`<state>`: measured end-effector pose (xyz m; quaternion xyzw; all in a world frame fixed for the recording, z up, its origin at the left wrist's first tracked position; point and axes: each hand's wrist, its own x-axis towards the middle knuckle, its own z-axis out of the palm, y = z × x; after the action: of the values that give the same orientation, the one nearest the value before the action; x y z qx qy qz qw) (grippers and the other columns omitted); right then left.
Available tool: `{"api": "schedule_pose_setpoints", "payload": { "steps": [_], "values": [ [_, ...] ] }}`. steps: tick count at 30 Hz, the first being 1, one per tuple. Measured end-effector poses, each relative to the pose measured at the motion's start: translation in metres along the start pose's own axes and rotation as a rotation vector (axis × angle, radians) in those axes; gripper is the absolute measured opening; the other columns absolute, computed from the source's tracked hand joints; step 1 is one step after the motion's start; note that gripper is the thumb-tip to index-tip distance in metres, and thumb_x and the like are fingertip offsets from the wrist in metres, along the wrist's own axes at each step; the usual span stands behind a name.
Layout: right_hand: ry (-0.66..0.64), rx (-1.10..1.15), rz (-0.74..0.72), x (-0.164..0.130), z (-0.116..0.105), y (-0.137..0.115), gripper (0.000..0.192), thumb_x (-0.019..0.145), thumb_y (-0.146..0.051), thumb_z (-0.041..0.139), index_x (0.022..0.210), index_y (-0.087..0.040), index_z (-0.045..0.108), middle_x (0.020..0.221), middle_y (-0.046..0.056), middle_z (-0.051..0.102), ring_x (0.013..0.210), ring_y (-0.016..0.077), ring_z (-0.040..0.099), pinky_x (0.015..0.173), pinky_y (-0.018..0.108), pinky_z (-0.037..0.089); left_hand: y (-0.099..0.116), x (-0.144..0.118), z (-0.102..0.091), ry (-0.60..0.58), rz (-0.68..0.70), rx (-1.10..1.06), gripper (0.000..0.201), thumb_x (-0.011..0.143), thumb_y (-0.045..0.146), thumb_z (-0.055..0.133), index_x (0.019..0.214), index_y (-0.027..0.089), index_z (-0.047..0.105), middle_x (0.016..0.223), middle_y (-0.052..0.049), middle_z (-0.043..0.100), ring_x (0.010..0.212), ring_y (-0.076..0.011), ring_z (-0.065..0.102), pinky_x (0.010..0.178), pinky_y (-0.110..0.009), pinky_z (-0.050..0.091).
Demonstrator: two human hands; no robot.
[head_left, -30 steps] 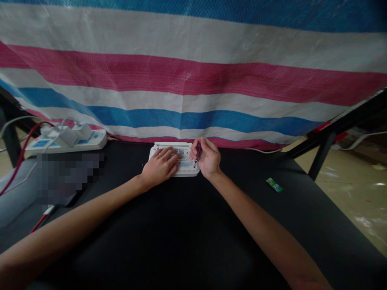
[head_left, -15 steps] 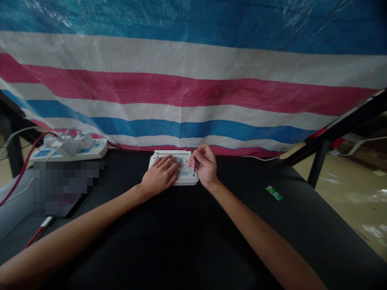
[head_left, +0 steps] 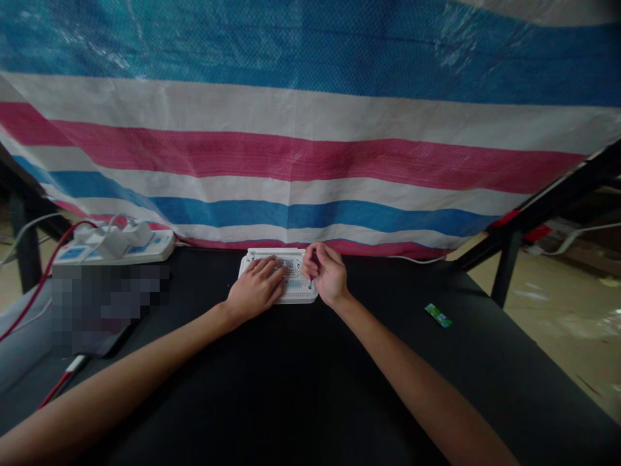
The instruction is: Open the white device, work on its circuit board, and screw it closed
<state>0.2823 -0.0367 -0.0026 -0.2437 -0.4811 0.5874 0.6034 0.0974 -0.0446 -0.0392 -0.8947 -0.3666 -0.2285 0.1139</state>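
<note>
A: Where is the flat white plastic board with many tiny holes?

B: It lies on the black surface, right by the striped red, white and blue plastic sheet.

A: What are the hands doing?

B: The left hand lies flat and open on the board. The right hand is pinched shut on a thin dark stick, its tip down on the board.

A: What else is there?

B: A white power strip far left. A small green wrapper on the right.
</note>
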Motion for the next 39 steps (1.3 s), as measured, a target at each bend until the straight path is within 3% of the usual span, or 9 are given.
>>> {"api": "schedule_pose_setpoints", "payload": {
  "steps": [6,17,20,23,26,31,36,39],
  "values": [
    [-0.005,0.004,0.004,-0.0008,0.0017,-0.0001,0.041,0.079,-0.051,0.069,0.083,-0.026,0.036,0.051,-0.012,0.031,0.041,0.0075,0.02,0.041,0.02,0.018,-0.0005,-0.0011,0.0015,-0.016,-0.014,-0.005,0.036,0.099,0.032,0.043,0.124,0.015,0.063,0.13,-0.017,0.062,0.123,-0.0312,0.056,0.102,-0.05,0.046],
    [0.08,-0.068,-0.131,0.0003,0.0027,0.0044,0.04,0.082,-0.058,0.064,0.072,-0.021,0.051,0.056,-0.004,0.049,0.045,0.0093,0.044,0.048,0.025,0.037,-0.001,-0.0014,0.0018,-0.015,0.001,0.042,0.036,0.1,0.033,0.042,0.124,0.015,0.062,0.13,-0.016,0.062,0.122,-0.031,0.057,0.101,-0.049,0.047],
    [0.046,-0.031,-0.069,0.001,0.0006,0.0058,0.046,0.083,-0.063,0.061,0.069,-0.021,0.05,0.05,-0.006,0.041,0.041,0.0083,0.036,0.043,0.024,0.032,-0.0005,-0.0014,0.0009,-0.022,-0.001,0.043,0.036,0.1,0.033,0.041,0.124,0.015,0.062,0.13,-0.016,0.062,0.123,-0.0312,0.056,0.101,-0.049,0.047],
    [-0.004,0.051,-0.011,0.0014,-0.0029,0.0064,0.044,0.083,-0.063,0.059,0.073,-0.022,0.047,0.046,-0.01,0.029,0.037,0.0064,0.02,0.039,0.021,0.019,0.0002,-0.0007,-0.0003,-0.025,0.008,0.054,0.036,0.1,0.032,0.042,0.123,0.014,0.063,0.129,-0.017,0.062,0.122,-0.0323,0.057,0.1,-0.049,0.047],
    [0.002,0.098,-0.02,0.0007,-0.0044,0.0056,0.04,0.083,-0.059,0.062,0.081,-0.025,0.041,0.047,-0.012,0.027,0.038,0.0065,0.015,0.038,0.019,0.013,0.0004,0.0001,-0.0005,-0.012,0.012,0.05,0.036,0.1,0.032,0.042,0.121,0.013,0.064,0.127,-0.017,0.063,0.12,-0.0328,0.058,0.099,-0.049,0.048],
    [0.028,0.062,-0.051,0.0,-0.0015,0.0036,0.04,0.081,-0.052,0.068,0.078,-0.025,0.038,0.047,-0.012,0.037,0.037,0.0065,0.023,0.038,0.019,0.02,-0.0004,-0.0004,0.0015,-0.002,0.018,0.04,0.036,0.1,0.032,0.041,0.121,0.013,0.064,0.127,-0.016,0.063,0.121,-0.032,0.057,0.099,-0.049,0.048],
    [0.028,0.052,-0.087,0.0032,-0.0021,0.0032,0.037,0.081,-0.051,0.067,0.071,-0.022,0.047,0.047,-0.006,0.048,0.037,0.0084,0.037,0.041,0.023,0.032,-0.0008,-0.0012,0.0021,0.0,0.013,0.046,0.036,0.101,0.032,0.04,0.122,0.014,0.064,0.128,-0.016,0.063,0.121,-0.0314,0.057,0.099,-0.049,0.048],
    [0.043,0.042,-0.066,0.0037,-0.0026,0.0034,0.04,0.083,-0.054,0.063,0.067,-0.02,0.051,0.047,-0.005,0.046,0.038,0.0084,0.038,0.042,0.024,0.033,-0.0008,-0.0011,0.0017,-0.006,0.013,0.053,0.037,0.1,0.032,0.041,0.122,0.013,0.063,0.128,-0.017,0.063,0.121,-0.0318,0.057,0.099,-0.049,0.047]
  ]
}}
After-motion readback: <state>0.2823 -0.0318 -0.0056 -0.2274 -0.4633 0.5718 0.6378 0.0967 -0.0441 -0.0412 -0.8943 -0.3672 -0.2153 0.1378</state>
